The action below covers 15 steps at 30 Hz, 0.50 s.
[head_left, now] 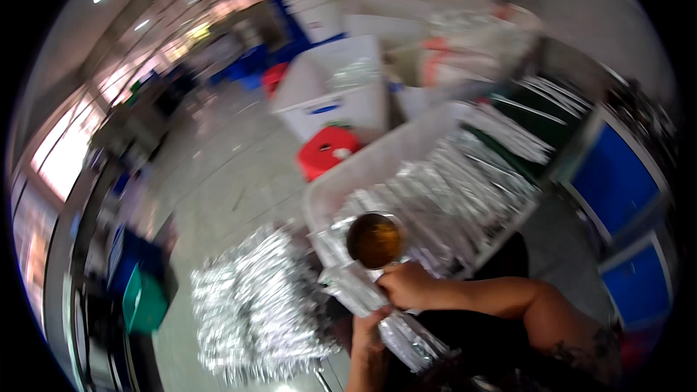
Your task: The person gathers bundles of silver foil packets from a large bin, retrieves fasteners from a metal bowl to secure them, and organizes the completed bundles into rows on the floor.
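Our count: two hands, one foil pouch held, one brown disc, and bins and pouches around them.

We count two bare hands, the left hand (368,334) and the right hand (408,284), and between them one long silvery foil pouch (377,312). We see one round brown metallic disc (375,239) just above the right hand. We count one long white plastic bin (377,163) filled with silvery pouches too many and too blurred to number, one loose heap of silvery foil pouches (250,305) on the floor, two white square tubs (341,101) further off, one red round stool-like object (327,151), and two blue panels (617,181) at the right.
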{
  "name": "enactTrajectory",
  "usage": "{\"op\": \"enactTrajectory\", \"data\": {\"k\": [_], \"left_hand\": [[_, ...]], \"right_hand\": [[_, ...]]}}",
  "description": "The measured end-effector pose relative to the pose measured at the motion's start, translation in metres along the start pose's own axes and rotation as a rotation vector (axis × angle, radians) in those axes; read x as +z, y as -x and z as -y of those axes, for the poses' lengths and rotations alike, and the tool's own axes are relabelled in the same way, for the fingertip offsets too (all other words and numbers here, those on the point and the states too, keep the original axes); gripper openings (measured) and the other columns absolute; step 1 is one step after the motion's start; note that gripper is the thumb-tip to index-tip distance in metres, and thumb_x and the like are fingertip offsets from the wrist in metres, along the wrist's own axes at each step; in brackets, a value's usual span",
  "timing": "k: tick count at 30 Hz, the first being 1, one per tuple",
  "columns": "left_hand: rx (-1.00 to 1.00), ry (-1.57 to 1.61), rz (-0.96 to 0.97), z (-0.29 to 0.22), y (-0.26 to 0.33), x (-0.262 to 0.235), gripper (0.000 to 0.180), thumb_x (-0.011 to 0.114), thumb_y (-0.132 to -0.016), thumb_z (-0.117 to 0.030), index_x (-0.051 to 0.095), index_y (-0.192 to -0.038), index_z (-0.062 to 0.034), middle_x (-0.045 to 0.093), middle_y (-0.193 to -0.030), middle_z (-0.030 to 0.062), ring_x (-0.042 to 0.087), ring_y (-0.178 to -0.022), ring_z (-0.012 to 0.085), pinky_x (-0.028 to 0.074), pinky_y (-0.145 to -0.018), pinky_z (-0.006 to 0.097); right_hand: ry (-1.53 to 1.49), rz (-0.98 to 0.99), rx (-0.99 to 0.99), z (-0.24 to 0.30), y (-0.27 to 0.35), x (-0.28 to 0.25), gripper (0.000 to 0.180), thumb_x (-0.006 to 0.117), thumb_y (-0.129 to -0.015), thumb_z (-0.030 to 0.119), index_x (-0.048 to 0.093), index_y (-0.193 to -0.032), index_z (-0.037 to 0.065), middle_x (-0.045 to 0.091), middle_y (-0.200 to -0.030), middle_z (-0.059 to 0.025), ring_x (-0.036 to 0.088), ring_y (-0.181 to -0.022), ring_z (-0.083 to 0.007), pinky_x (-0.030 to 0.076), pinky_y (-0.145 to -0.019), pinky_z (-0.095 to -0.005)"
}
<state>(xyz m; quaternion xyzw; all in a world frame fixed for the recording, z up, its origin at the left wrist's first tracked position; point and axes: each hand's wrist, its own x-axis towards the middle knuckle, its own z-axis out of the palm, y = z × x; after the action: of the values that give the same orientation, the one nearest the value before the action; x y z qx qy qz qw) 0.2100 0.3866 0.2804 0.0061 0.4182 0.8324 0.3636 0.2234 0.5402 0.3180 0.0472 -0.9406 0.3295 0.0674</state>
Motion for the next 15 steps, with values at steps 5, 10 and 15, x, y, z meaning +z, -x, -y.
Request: {"op": "enactTrajectory", "data": {"k": [5,10,15], "left_hand": [[-0.005,-0.038,-0.045,0.022,-0.008,0.042,0.048,0.063,-0.06,-0.011,0.047,-0.104,0.002,0.053,-0.088,0.0108,0.055,-0.078,0.0234,0.045,-0.071,0.035],[0.136,-0.37,0.172,0.049,-0.015,0.05,0.048,0.064,-0.059,-0.014,0.047,-0.101,0.0031,0.053,-0.085,0.0112,0.054,-0.073,0.0231,0.045,-0.066,0.035],[0.129,-0.536,0.4,0.057,-0.026,0.046,0.049,0.065,-0.059,-0.013,0.047,-0.101,0.0031,0.054,-0.085,0.0119,0.054,-0.074,0.0236,0.045,-0.067,0.035]], "right_hand": [[0.24,-0.066,0.0,-0.016,0.037,-0.034,0.018,0.056,-0.069,0.017,0.06,-0.083,0.006,0.057,-0.083,-0.0109,0.06,-0.068,-0.0254,0.05,-0.055,-0.0353],[0.248,-0.516,0.124,-0.087,0.028,-0.043,0.01,0.05,-0.069,0.002,0.059,-0.072,0.006,0.057,-0.071,-0.0111,0.057,-0.065,-0.0217,0.048,-0.066,-0.0339],[-1.227,-0.403,0.045,-0.064,0.102,-0.031,0.016,0.042,-0.065,-0.012,0.052,-0.059,-0.001,0.056,-0.061,-0.01,0.056,-0.065,-0.0158,0.047,-0.063,-0.0314]]}}
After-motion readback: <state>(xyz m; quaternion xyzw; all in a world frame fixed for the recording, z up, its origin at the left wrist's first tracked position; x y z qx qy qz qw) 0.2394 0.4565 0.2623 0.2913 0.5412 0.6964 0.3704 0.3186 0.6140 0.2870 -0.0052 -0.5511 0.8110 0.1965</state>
